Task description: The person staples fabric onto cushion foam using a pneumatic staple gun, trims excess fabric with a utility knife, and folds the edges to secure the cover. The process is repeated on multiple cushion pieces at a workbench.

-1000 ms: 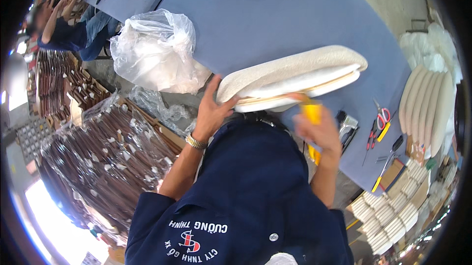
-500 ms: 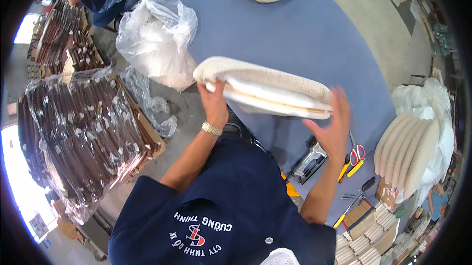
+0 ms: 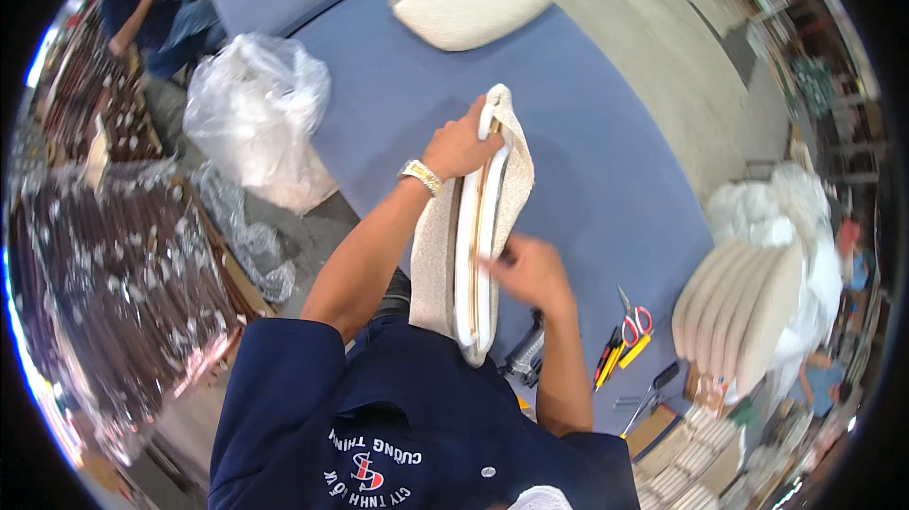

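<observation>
Half a second back the padded panel lay crosswise in front of the person, long axis running left to right; now it has been swung round so that it stands on edge, long axis running from near to far.

From the head camera, the upholstered panel [image 3: 478, 226], cream fabric over a white board with a wooden strip showing along its edge, sits over the near edge of the blue table [image 3: 606, 112], its near end close against the person's chest, its far end pointing away over the table. The left hand [image 3: 461, 145] is clamped on the far end, fingers curled over the top edge. The right hand [image 3: 532, 271] is on the panel's right side, about midway down its length, fingers reaching onto the board edge; it is blurred, so I cannot tell whether it is closed on anything. So the left hand holds the far end and the right is nearer the body.

Right of the right hand lie red-handled scissors [image 3: 634, 321] and a yellow cutter [image 3: 632, 352]. Further right stands a stack of cream pads [image 3: 739, 311]. Another cream cushion [image 3: 473, 0] lies at the far side, a clear plastic bag [image 3: 256, 117] to the left.
</observation>
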Available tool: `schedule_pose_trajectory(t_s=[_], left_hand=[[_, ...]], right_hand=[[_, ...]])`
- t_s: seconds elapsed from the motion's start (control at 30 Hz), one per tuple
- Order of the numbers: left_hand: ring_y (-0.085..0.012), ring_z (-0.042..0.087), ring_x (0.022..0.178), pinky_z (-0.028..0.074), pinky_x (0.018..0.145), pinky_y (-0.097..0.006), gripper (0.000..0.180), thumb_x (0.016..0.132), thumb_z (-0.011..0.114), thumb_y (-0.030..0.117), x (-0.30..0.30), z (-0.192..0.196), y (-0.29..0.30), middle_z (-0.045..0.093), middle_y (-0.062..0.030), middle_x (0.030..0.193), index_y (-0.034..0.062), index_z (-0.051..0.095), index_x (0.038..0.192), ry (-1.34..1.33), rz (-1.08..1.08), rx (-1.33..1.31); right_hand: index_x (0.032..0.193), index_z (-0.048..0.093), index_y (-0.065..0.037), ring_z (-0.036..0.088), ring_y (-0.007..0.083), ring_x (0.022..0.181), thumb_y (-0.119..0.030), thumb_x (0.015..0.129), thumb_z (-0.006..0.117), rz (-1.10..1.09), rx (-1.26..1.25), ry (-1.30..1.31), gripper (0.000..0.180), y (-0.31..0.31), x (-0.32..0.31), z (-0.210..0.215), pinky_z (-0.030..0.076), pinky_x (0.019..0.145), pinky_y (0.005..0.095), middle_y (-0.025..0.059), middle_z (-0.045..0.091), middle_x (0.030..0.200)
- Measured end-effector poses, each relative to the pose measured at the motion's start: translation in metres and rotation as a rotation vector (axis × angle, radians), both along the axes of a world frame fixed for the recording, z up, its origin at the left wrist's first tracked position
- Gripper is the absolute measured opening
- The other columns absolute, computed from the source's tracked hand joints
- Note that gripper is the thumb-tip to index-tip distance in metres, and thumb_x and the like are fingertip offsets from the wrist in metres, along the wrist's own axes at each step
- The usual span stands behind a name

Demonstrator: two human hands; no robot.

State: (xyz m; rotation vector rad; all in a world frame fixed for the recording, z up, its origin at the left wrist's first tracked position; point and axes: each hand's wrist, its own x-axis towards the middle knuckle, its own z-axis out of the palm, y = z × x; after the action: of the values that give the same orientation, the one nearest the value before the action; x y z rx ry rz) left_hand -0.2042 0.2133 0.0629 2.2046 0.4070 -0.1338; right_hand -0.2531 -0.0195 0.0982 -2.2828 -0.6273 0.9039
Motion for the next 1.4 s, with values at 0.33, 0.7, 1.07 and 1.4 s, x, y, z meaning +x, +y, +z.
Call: schedule_pose_trajectory(t_s=[0.33,0.7,1.07,1.4], left_hand=[[-0.0481,0.069,0.105,0.054,0.093,-0.053,0.075,0.084,0.066,0.034,0.058,0.01,-0.028,0.072,-0.0276,0.116,0.0075,0.048,0.152,-0.082,-0.268,0.056],[-0.0443,0.07,0.106,0.054,0.095,-0.051,0.074,0.088,0.062,0.044,0.099,0.004,-0.068,0.073,-0.0226,0.118,0.0125,0.047,0.154,0.034,-0.402,0.148],[-0.0437,0.069,0.113,0.053,0.1,-0.049,0.075,0.086,0.066,0.044,0.104,0.006,-0.054,0.072,-0.0235,0.122,0.0109,0.05,0.151,0.072,-0.343,0.081],[-0.0425,0.069,0.114,0.053,0.099,-0.047,0.074,0.085,0.069,0.039,0.11,-0.002,-0.05,0.072,-0.0253,0.121,0.0053,0.052,0.148,0.024,-0.406,0.08]], right_hand=[[0.107,0.07,0.002,0.071,0.0308,0.091,-0.027,0.088,0.078,-0.617,0.259,-0.302,0.035,0.043,0.155,-0.018,0.055,0.082,0.0398,0.0158,0.075,0.101],[0.127,0.064,0.0,0.072,0.0247,0.1,-0.021,0.086,0.081,-0.688,0.583,-0.008,0.049,-0.023,0.176,-0.06,0.056,0.089,0.0369,0.0135,0.075,0.111],[0.129,0.064,-0.007,0.069,0.0403,0.11,-0.019,0.085,0.074,-0.658,0.374,-0.284,0.047,0.006,0.18,-0.045,0.055,0.097,0.0447,0.0208,0.073,0.117],[0.125,0.066,-0.009,0.072,0.0397,0.098,-0.011,0.083,0.07,-0.708,0.253,-0.387,0.043,0.015,0.183,-0.047,0.056,0.087,0.0477,0.0193,0.075,0.106]])
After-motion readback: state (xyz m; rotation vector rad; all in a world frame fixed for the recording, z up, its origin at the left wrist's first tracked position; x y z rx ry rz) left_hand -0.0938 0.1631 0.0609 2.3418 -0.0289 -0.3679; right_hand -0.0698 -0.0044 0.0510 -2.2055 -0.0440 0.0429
